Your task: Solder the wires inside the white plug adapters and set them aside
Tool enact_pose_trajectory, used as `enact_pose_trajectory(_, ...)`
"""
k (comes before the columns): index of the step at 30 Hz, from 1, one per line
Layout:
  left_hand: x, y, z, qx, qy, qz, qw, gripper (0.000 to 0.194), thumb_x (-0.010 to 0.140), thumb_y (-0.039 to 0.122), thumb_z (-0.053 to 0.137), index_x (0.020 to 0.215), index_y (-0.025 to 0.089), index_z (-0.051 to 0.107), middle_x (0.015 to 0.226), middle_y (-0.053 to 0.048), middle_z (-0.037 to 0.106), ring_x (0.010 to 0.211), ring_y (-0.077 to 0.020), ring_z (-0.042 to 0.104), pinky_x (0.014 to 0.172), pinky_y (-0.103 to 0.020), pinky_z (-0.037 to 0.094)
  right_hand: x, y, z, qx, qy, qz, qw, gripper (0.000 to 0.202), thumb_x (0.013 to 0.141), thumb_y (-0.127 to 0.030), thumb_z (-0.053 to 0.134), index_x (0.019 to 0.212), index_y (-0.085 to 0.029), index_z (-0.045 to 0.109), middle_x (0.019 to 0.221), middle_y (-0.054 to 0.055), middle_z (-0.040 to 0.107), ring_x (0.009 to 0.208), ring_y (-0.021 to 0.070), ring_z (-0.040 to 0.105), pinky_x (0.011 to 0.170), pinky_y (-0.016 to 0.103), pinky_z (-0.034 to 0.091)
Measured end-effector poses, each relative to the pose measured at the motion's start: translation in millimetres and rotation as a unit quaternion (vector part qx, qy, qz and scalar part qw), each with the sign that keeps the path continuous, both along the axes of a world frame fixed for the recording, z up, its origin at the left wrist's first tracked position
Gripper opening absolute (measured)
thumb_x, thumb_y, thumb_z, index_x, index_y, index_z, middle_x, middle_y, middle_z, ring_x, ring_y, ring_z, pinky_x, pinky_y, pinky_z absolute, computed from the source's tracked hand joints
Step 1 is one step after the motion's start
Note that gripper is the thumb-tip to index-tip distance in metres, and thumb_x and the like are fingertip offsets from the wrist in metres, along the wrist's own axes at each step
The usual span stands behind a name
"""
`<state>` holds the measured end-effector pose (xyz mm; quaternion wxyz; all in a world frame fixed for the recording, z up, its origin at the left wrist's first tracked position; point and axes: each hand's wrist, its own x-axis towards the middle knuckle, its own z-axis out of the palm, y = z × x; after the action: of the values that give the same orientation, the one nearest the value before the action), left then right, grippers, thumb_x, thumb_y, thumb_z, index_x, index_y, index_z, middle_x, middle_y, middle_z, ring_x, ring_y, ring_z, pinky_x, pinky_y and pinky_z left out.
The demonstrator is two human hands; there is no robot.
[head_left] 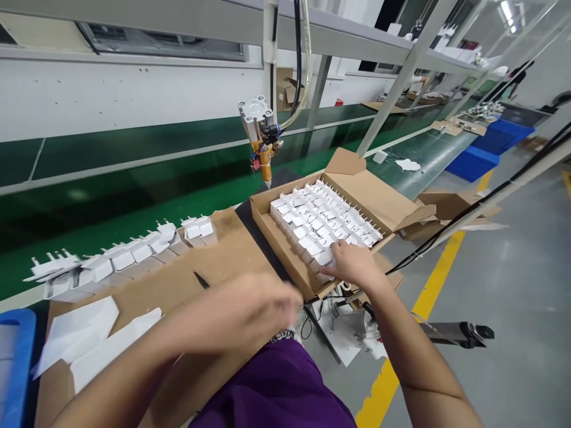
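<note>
An open cardboard carton [281,238] holds rows of small white boxes [312,217], with white plug pieces and thin metal pins showing on top. At its near corner, my right hand [352,261] has thumb and fingers closed around a white box [323,258] at the end of a row. My left hand [263,306], smeared by motion, hovers over the brown cardboard sheet in front of my body; its fingers cannot be made out. On the left, another row of white boxes [143,252] with pin plugs lies along the sheet's far edge.
Above the carton's far left corner hangs a pneumatic device [263,139] with a pointed tip. A dark pointed tool [201,280] and white paper pieces [84,324] lie on the cardboard sheet [178,276]. A blue bin [27,339] stands at the left edge.
</note>
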<state>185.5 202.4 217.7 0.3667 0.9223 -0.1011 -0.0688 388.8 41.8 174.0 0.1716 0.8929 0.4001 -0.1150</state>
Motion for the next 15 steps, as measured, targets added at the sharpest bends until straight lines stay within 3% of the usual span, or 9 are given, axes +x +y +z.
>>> enact_pose_trajectory(3,63.3,6.4,-14.9,0.106,-0.044,0.111,0.987,0.029,0.097,0.030,0.043,0.110,0.020,0.066,0.111,-0.007,0.069,0.105,-0.0228,0.063,0.091,-0.033,0.048,-4.5,1.9,-1.6,0.011,0.001,-0.014,1.000,0.043,0.085,-0.050,0.059,0.108,-0.014,0.060,0.107,0.019,0.066,0.094,0.0326,0.068,0.069,0.035,0.051)
enact_pose_trajectory(7,115.8,-9.6,-51.3,0.228,-0.027,0.112,0.967,0.031,0.089,0.026,0.055,0.117,0.014,0.064,0.116,-0.014,0.065,0.114,-0.0302,0.058,0.094,-0.039,0.049,-9.1,4.3,-7.2,0.034,-0.003,-0.024,0.999,0.040,0.084,-0.047,0.062,0.108,-0.015,0.059,0.101,0.017,0.067,0.094,0.0292,0.068,0.071,0.032,0.050)
enact_pose_trajectory(11,130.8,-27.9,-73.4,0.245,-0.028,0.097,0.964,0.035,0.085,0.022,0.060,0.118,0.010,0.063,0.124,-0.019,0.060,0.122,-0.0332,0.052,0.098,-0.042,0.048,-10.0,6.3,-16.4,0.063,0.002,-0.021,0.998,0.044,0.083,-0.051,0.063,0.107,-0.014,0.060,0.098,0.018,0.068,0.092,0.0296,0.068,0.074,0.033,0.051)
enact_pose_trajectory(13,127.9,-26.7,-69.3,0.234,-0.038,0.110,0.965,0.030,0.087,0.023,0.059,0.114,0.011,0.066,0.125,-0.018,0.060,0.122,-0.0327,0.052,0.099,-0.042,0.047,-9.1,3.5,-14.6,0.073,0.013,-0.015,0.997,0.046,0.084,-0.053,0.061,0.108,-0.014,0.061,0.097,0.018,0.069,0.091,0.0303,0.069,0.075,0.035,0.053)
enact_pose_trajectory(15,114.6,-14.5,-50.9,0.197,-0.079,0.135,0.968,0.025,0.090,0.023,0.055,0.109,0.013,0.068,0.124,-0.015,0.062,0.120,-0.0297,0.054,0.100,-0.041,0.047,-8.1,-4.5,-1.9,0.084,0.024,-0.009,0.996,0.051,0.087,-0.055,0.056,0.115,-0.012,0.059,0.103,0.019,0.070,0.096,0.0315,0.068,0.079,0.038,0.055)
